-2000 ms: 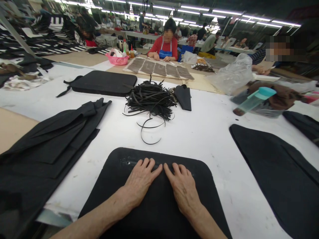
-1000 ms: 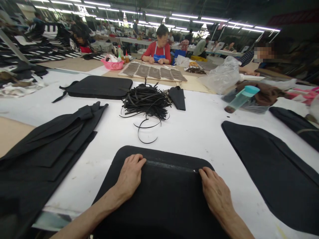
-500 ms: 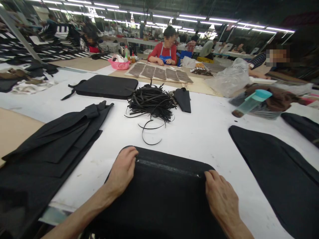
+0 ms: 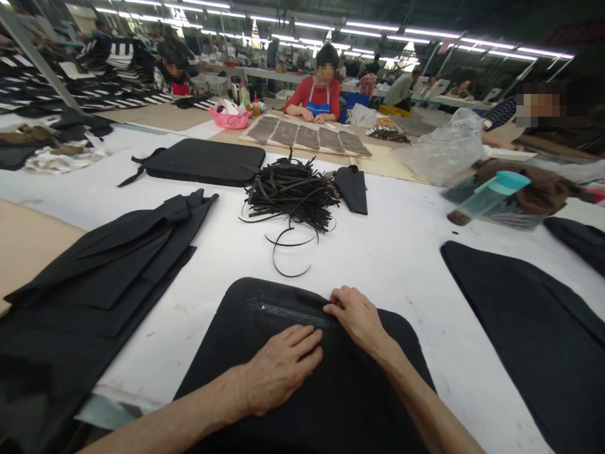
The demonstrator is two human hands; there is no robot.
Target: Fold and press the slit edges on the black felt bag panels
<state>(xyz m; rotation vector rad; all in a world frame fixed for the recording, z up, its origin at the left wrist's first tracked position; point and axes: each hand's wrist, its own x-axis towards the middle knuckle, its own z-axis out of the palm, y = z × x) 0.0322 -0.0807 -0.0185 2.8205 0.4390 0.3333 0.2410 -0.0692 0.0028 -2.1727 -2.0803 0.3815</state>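
Note:
A black fabric panel (image 4: 302,403) with rounded corners lies in front of me on the white tabletop. A whitish, scuffed strip (image 4: 283,313) runs along it near its far edge. My left hand (image 4: 283,366) rests flat on the panel just below this strip, fingers stretched out. At the far edge, right of the middle, my right hand (image 4: 357,318) pinches the fabric between thumb and fingers, and the edge is slightly rucked there. Beyond the panel is a heap of thin black strips (image 4: 290,192), with a few loose ones curling toward me.
Folded black fabric (image 4: 108,265) lies to the left, another black panel (image 4: 524,321) to the right. Farther off are a black stack (image 4: 203,161), a small black piece (image 4: 352,189) and a tipped blue-lidded bottle (image 4: 491,195). A person in red (image 4: 316,94) sits across the table.
Both hands have left the panel's far corners and come together near the middle. My left hand now lies flat below the strip; my right hand grips the far edge. The view shifted slightly.

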